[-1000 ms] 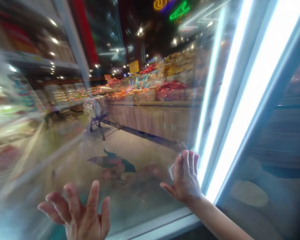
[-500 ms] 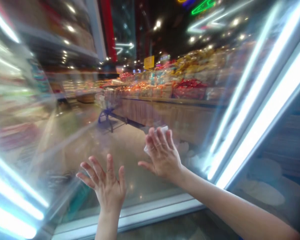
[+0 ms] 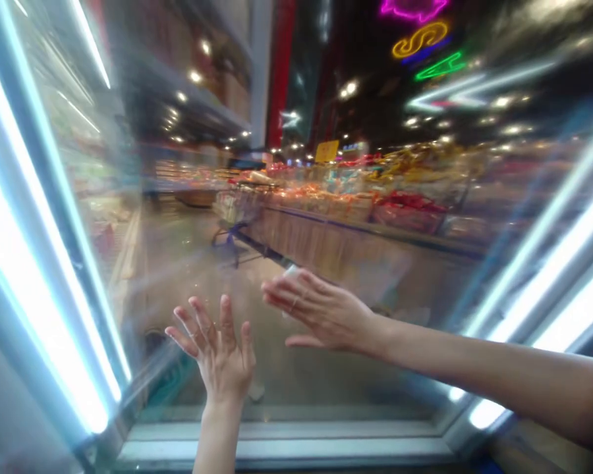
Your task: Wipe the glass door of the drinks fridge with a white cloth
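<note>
A large pane of glass (image 3: 336, 388) stands in front of me in a pale metal frame (image 3: 286, 451). My left hand (image 3: 222, 355) is raised against it, fingers spread, holding nothing. To its right, my right hand (image 3: 326, 313) lies flat over a white cloth or tissue (image 3: 290, 271), pressed to the glass. Only the cloth's edge shows past the fingers, which point left; the rest is hidden under the palm.
Bright light tubes (image 3: 44, 217) run up the left side and more tubes (image 3: 543, 257) up the right. Through the glass appear a shopping cart (image 3: 232, 217), blurred goods on a long display (image 3: 410, 210) and neon signs (image 3: 420, 39).
My right hand has turned so its fingers point left, and the cloth has moved slightly left with it. My left hand stays spread. The view has shifted, showing more of the left-side tubes.
</note>
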`<state>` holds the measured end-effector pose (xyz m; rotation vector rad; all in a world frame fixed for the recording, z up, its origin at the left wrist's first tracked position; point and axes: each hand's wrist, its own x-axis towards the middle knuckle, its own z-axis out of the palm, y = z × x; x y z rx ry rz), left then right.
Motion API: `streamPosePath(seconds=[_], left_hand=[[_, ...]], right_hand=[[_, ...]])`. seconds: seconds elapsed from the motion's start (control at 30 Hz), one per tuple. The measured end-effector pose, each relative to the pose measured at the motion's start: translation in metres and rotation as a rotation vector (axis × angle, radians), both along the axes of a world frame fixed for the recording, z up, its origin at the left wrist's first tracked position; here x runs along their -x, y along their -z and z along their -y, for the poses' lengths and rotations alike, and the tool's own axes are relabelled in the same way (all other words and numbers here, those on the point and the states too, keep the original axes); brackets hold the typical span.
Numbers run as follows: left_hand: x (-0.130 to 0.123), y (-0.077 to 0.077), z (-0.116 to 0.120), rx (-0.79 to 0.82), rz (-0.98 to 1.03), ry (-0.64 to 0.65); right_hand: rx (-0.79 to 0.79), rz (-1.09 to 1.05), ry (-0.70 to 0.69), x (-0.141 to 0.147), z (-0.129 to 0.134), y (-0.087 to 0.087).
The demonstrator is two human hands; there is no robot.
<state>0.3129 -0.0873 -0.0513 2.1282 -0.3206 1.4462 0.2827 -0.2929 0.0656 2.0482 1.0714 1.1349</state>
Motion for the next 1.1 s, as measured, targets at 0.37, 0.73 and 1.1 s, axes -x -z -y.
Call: streamPosePath(seconds=[0.37,0.73,1.1], left_hand=[[-0.008,-0.001,-0.022,0.098,-0.013,-0.060],[-0.012,-0.001,-0.039,0.208,-0.049,-0.049],[-0.010,-0.001,-0.035,0.138,-0.064,-0.030]], right_hand=[[0.093,0.079,0.002,-0.014,-0.036,-0.034],[0.191,-0.010,-0.013,-0.036,-0.104,-0.080],[0.118,-0.094,-0.090,-0.043,-0.118,-0.118]])
